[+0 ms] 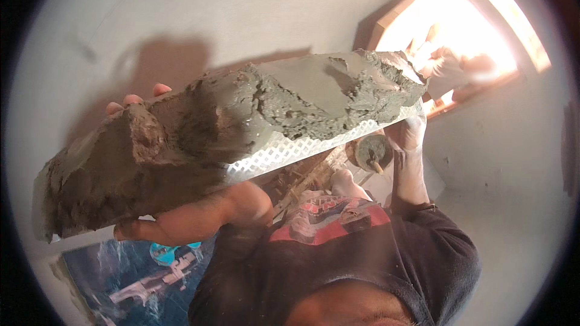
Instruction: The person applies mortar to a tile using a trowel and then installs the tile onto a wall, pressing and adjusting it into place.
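Note:
A long, narrow strip-like panel is held up across the view, its pale lattice-patterned edge showing along the lower side. Thick lumps of wet grey mortar cover most of its upper face. My left hand grips the left part, with fingertips curled over the far edge and the rest of the hand along the near side. Toward the right end, my right hand supports the panel from beneath, its fingers partly hidden by the panel and glare.
A bucket of grey mix with a stubby handle in it stands below the panel. Pale walls rise close around. At the upper right is a bright window opening. A dark blue printed sheet lies at the lower left.

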Demonstrator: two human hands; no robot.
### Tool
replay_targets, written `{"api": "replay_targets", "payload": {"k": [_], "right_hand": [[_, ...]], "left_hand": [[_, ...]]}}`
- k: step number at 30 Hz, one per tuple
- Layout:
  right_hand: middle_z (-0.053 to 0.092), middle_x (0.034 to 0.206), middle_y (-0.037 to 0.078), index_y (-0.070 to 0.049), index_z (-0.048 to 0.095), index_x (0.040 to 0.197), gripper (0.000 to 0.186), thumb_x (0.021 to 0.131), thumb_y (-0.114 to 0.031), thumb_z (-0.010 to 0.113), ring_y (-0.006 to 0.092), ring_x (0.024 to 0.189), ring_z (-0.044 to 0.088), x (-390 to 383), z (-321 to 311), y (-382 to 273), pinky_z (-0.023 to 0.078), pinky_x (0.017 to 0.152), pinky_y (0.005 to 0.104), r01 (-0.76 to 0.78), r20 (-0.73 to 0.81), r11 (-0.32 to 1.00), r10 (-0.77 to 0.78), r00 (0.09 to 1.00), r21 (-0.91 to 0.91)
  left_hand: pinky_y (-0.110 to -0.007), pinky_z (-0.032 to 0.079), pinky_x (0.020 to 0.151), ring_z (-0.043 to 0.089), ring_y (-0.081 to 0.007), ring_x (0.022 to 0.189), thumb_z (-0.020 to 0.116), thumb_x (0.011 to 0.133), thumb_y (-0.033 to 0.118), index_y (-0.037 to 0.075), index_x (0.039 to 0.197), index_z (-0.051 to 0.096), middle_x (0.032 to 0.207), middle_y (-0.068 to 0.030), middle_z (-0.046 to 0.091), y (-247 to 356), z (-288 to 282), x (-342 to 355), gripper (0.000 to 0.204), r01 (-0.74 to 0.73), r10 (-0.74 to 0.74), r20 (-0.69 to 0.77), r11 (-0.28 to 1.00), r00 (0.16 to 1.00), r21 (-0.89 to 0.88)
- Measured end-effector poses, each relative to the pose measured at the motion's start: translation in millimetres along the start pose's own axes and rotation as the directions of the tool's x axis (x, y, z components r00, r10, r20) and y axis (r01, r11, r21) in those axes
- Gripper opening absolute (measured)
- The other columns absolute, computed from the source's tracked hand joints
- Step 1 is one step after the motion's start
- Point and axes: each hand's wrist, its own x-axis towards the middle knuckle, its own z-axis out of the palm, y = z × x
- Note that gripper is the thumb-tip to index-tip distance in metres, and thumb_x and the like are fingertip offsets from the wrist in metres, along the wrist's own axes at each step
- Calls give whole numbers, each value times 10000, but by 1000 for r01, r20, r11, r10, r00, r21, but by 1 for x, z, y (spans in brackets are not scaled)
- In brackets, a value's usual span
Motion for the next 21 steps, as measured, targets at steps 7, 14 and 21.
{"api": "replay_targets", "payload": {"k": [7, 14, 21], "right_hand": [[577, 1414, 134, -2, 448, 1460, 671, 857, 4, 741, 270, 1243, 604, -83, -5, -24, 515, 1045, 430, 150, -226, 989, -143, 964, 15], [559, 1434, 187, 36, 403, 1482, 747, 825, -18, 755, 313, 1282, 591, -178, -31, -41, 519, 1073, 490, 171, -369, 984, -180, 912, -57], [481, 1507, 187, -37, 252, 1592, 848, 853, 12, 665, 303, 1320, 556, -262, -19, -28, 489, 1106, 480, 156, -501, 988, -132, 855, 6]], "left_hand": [[-647, 321, 1190, 421, -465, 1399, 110, 977, 697, 78, 1614, 137, 1533, -286, 354, -15, 22, 4, 888, 202, -84, -255, 852, 963, 483], [-589, 379, 1182, 501, -387, 1356, 74, 984, 672, 59, 1600, 215, 1525, -276, 393, -40, 6, -19, 880, 345, -345, -39, 939, 938, -8], [-569, 388, 1173, 502, -375, 1351, 200, 967, 729, 20, 1577, 251, 1500, -295, 409, -65, -2, -48, 937, 489, -475, -121, 833, 872, 257]]}}
